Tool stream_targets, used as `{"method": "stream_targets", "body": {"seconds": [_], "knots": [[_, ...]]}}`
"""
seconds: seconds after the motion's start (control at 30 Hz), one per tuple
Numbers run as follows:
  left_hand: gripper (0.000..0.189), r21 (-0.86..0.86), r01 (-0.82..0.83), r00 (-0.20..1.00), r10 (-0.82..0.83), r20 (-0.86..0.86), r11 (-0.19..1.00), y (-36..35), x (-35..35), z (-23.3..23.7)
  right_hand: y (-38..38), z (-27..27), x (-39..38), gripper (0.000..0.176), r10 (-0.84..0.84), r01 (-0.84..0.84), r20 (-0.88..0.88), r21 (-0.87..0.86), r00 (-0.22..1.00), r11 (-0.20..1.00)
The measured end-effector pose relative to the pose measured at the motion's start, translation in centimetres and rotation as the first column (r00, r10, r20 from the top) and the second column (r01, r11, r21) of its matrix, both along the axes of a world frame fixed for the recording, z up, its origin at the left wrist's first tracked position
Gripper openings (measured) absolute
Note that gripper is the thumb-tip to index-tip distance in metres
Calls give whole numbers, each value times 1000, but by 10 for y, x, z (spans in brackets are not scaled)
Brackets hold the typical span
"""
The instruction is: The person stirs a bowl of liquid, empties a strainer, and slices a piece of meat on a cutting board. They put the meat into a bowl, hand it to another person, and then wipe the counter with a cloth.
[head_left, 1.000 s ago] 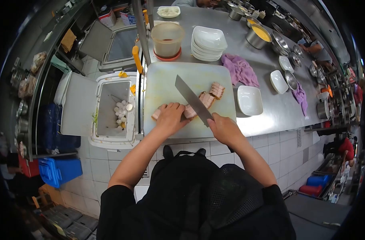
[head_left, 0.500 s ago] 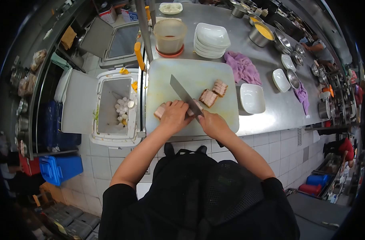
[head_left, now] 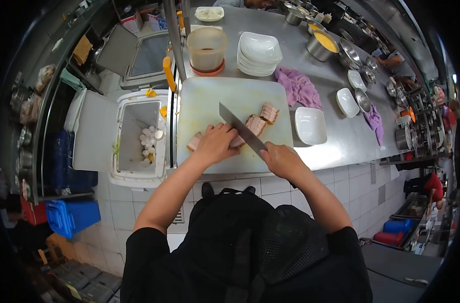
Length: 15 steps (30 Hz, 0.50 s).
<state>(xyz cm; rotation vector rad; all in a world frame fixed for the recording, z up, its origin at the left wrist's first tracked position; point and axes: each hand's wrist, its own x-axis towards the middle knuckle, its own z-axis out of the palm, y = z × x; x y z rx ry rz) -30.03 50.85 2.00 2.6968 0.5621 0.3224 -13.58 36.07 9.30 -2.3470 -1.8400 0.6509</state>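
Observation:
A slab of roast pork belly (head_left: 193, 142) lies across the cutting board (head_left: 204, 96), partly covered by my left hand (head_left: 218, 143). The fingers of that hand are curled down on the meat, holding it beside the blade. My right hand (head_left: 284, 160) grips the handle of a broad kitchen knife (head_left: 244, 131), whose blade slants to the upper left across the board. Just beyond the blade are a cut pork chunk (head_left: 256, 124) and a sliced pork piece (head_left: 269, 113). The handle is mostly hidden in my right fist.
Right of the board sit a square white bowl (head_left: 310, 125) and a purple cloth (head_left: 298, 87). Behind it stand stacked white dishes (head_left: 259, 50) and a plastic tub (head_left: 206, 49). An open cooler bin (head_left: 139, 113) with white round items is at the left. People work farther off.
My right hand has drawn the knife back to the right and toward me. My left hand stays on the pork belly. The whole view has shifted slightly.

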Motion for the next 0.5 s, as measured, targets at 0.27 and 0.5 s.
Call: {"method": "stream_targets", "body": {"seconds": [0.27,0.5], "knots": [[46,-39,10,1000,-11,-27,999,0,3,-1,32,-57,-8,30,-46,49,-19,161,999,986],[46,-53,-203,923,209,323,978,32,-39,9,9,-31,-7,33,-143,182,-194,202,971,962]]}}
